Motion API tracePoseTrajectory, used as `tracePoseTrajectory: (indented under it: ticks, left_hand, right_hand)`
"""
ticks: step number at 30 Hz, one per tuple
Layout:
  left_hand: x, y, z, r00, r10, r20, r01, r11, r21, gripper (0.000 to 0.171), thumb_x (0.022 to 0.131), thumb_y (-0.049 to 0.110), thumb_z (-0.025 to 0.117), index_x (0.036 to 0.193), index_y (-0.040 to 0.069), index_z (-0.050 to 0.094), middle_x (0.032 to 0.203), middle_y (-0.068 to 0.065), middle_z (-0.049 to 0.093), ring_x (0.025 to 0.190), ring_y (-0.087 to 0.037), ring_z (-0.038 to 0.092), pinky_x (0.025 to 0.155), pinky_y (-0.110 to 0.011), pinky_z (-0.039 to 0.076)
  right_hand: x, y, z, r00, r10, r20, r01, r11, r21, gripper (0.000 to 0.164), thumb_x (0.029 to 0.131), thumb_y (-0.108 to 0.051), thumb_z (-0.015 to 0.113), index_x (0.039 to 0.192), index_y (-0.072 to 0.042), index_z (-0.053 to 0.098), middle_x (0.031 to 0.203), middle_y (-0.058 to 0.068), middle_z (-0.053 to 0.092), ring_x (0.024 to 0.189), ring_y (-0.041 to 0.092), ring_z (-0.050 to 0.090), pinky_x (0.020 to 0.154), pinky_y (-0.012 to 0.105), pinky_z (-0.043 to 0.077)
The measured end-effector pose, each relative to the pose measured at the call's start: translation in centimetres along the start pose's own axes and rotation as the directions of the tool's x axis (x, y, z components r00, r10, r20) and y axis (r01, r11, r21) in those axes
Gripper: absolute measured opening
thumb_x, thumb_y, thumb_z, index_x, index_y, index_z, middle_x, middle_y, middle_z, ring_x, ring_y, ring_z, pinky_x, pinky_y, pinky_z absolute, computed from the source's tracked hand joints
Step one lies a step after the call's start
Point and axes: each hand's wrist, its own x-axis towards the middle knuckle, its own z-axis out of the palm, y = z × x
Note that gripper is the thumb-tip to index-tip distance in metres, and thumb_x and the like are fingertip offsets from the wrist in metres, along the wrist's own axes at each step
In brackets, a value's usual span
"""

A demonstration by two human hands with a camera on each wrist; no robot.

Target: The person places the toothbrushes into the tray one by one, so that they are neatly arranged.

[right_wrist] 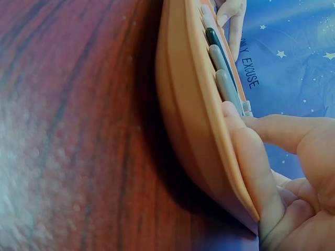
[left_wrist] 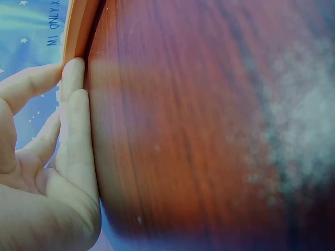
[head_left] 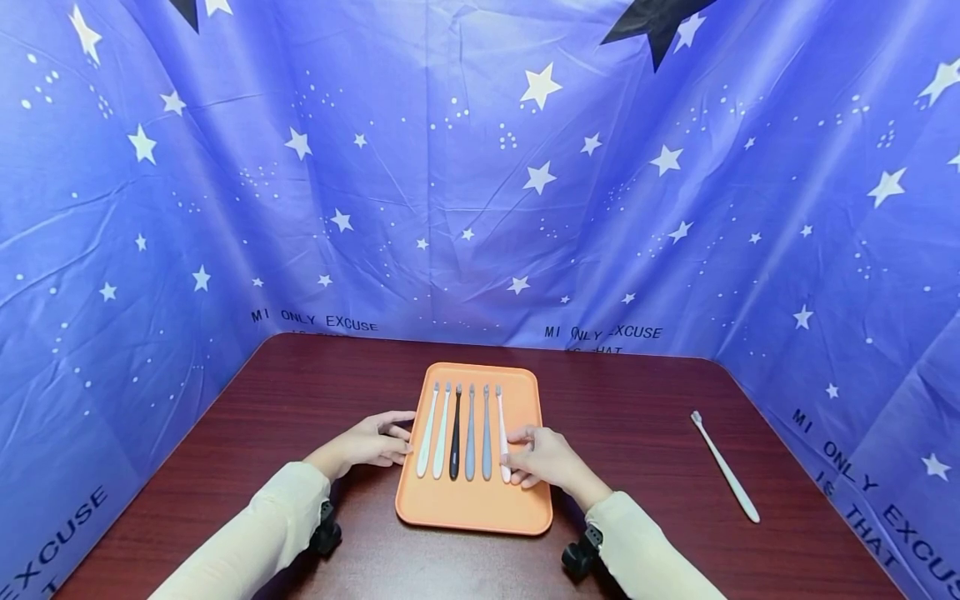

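An orange tray [head_left: 480, 510] lies on the table with several toothbrushes side by side in it, heads toward the far end. My right hand [head_left: 553, 458] reaches over the tray's right rim and pinches the pink toothbrush [head_left: 500, 410], the rightmost in the row, by its handle. To its left lie two grey-blue toothbrushes, a black toothbrush [head_left: 455, 442] and two pale ones, the outermost a whitish toothbrush [head_left: 426, 442]. My left hand [head_left: 372, 440] rests at the tray's left edge, fingers extended, fingertips against the rim in the left wrist view.
A single white toothbrush [head_left: 725, 468] lies slanted on the dark red wooden table [head_left: 630, 408], far to the right of the tray. Blue cloth [head_left: 465, 167] with white stars hangs around the table's back and sides.
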Motion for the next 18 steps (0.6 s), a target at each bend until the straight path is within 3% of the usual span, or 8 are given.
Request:
tracePoseTrajectory:
  ticks: [18]
  left_hand:
    - [-0.09, 0.0, 0.05, 1.0, 0.011, 0.012, -0.011, 1.0, -0.003, 0.072, 0.087, 0.013, 0.072, 0.15, 0.002, 0.041, 0.113, -0.01, 0.065, 0.086, -0.022, 0.069, 0.076, -0.04, 0.056]
  right_hand:
    - [0.2, 0.08, 0.0, 1.0, -0.022, 0.023, 0.023, 0.999, -0.026, 0.048, 0.092, -0.011, 0.073, 0.131, 0.01, 0.055, 0.074, 0.007, 0.068, 0.06, 0.018, 0.069, 0.053, 0.033, 0.057]
